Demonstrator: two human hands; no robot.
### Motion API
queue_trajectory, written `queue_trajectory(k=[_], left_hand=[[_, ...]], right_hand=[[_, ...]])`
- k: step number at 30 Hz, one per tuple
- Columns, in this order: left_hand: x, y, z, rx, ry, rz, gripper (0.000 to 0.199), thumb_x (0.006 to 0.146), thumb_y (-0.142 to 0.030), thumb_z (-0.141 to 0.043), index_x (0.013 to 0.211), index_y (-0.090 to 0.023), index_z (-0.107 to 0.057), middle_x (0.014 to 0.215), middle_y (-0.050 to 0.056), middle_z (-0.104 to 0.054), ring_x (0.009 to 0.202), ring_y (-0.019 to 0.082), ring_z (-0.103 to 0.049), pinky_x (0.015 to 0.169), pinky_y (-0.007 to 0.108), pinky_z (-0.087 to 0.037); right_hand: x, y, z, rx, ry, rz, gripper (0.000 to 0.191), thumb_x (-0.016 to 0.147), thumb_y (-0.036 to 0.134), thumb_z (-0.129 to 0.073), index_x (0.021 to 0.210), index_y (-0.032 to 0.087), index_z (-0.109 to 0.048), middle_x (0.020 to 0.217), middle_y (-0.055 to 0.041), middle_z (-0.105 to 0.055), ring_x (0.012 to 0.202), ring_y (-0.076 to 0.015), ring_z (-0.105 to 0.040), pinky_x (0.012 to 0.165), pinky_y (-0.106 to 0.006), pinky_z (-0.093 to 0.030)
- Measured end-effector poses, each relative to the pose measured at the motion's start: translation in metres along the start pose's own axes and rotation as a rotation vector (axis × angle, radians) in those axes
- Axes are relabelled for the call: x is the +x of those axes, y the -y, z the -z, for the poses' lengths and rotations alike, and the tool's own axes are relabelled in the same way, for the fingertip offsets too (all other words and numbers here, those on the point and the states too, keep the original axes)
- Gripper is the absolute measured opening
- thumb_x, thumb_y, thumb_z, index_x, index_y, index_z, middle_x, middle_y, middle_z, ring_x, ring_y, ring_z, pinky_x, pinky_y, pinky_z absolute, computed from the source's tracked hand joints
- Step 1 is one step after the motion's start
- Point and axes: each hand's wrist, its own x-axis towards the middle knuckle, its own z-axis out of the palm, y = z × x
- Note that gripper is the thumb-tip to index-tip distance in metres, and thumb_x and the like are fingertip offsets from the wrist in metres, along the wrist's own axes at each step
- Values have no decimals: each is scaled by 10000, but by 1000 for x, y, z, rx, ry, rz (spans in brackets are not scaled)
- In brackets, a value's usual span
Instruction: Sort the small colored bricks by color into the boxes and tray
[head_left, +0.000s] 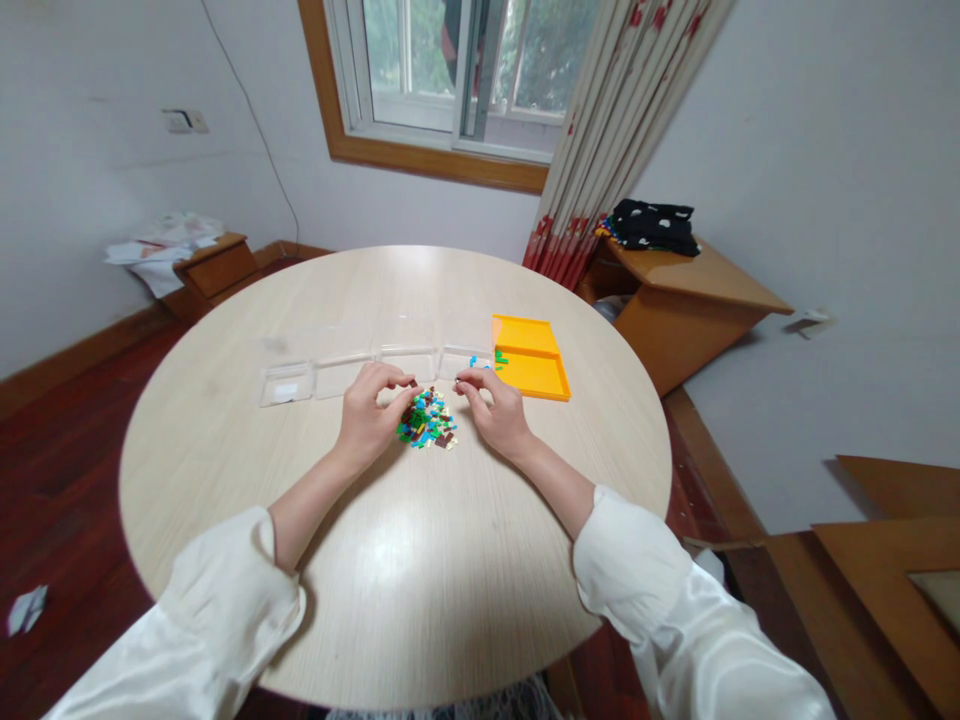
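A small heap of tiny coloured bricks (427,420), green, blue, brown and white, lies on the round wooden table (390,560). My left hand (369,412) rests just left of the heap, fingers curled with the tips pinched over its upper edge. My right hand (495,410) sits just right of the heap, thumb and forefinger pinched together; whether a piece is between them is too small to tell. Behind the hands stands a clear plastic divided tray (360,360) and an orange tray (531,356) with a few blue and green pieces by its left edge.
A wooden corner cabinet (675,300) with dark folded cloth on top stands at the right, next to a curtain. A low wooden stand with papers (187,255) is at the left wall. A crumpled paper lies on the dark red floor.
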Motion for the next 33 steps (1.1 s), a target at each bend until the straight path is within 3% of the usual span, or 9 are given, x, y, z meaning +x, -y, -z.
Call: queue_trajectory(k=[6,18,33], left_hand=[[1,-1,-1,10,4,-63,83,748,-202,-644,692,-185,-585,707,-2,-637,710,143,-570,686,298,-440],[1,-6,-1,-7,17,-168,47,759,-203,-650,745,-187,-609,733,12,-647,736,149,-575,678,299,-445],[1,-10,0,-21,81,-71,52,758,-246,-643,733,-201,-641,733,15,-675,736,159,-593,707,327,-455]], right_hand=[[2,9,-3,21,-57,37,89,843,220,-538,864,200,-622,815,-26,-678,738,-134,-612,695,-268,-489],[-3,38,-13,208,-66,-116,88,815,219,-569,839,223,-654,819,-11,-667,757,-131,-587,733,-284,-478],[-2,35,-19,359,-68,-306,116,750,293,-621,818,212,-668,804,-31,-686,755,-149,-636,738,-302,-523]])
